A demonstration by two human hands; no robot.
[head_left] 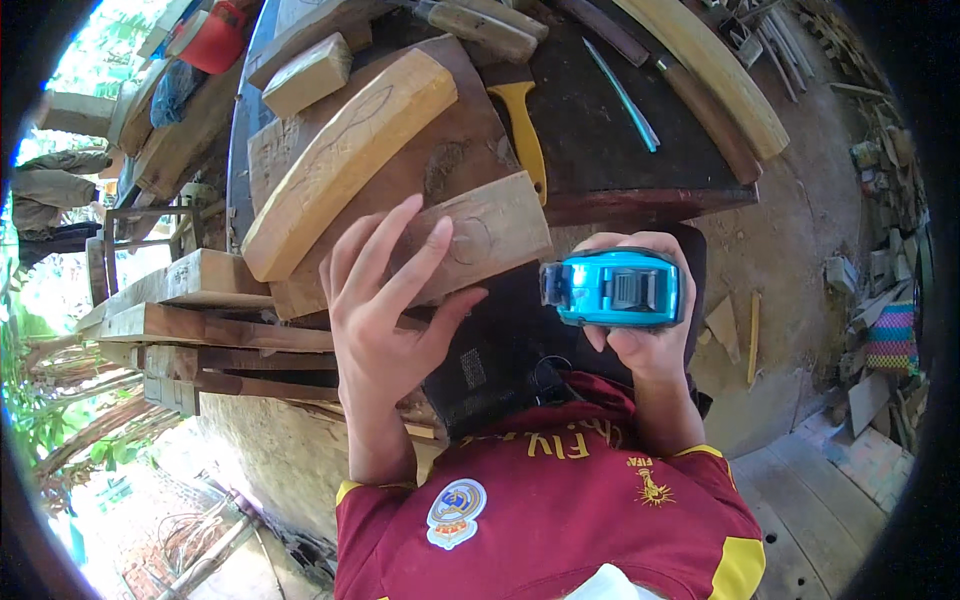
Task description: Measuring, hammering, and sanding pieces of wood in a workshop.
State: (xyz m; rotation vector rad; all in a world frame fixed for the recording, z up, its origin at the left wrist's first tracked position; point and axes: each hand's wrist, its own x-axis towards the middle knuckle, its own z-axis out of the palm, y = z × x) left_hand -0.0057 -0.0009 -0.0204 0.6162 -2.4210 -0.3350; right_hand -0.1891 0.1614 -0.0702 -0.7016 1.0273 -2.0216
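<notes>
My left hand (385, 290) lies with fingers spread over the left end of a short wooden block (500, 235), its thumb near the block's close edge. A rounded outline is drawn on the block's upper face. In my right hand (655, 345) is a shiny teal tape measure (615, 288) with a dark slide button, the fingers wrapped round its body. It is held just right of the block, apart from it. Beyond my left hand, a long curved piece of wood (350, 165) with pencil lines rests on a brown board (465, 130).
A yellow-handled saw (525, 140), a teal pen-like tool (625, 95) and a long wooden-handled tool (710, 120) lie on the dark table (590, 165). Stacked planks (215, 325) stand at the left. A red pot (210, 40) is at the far left, and wood scraps (725, 325) lie on the floor.
</notes>
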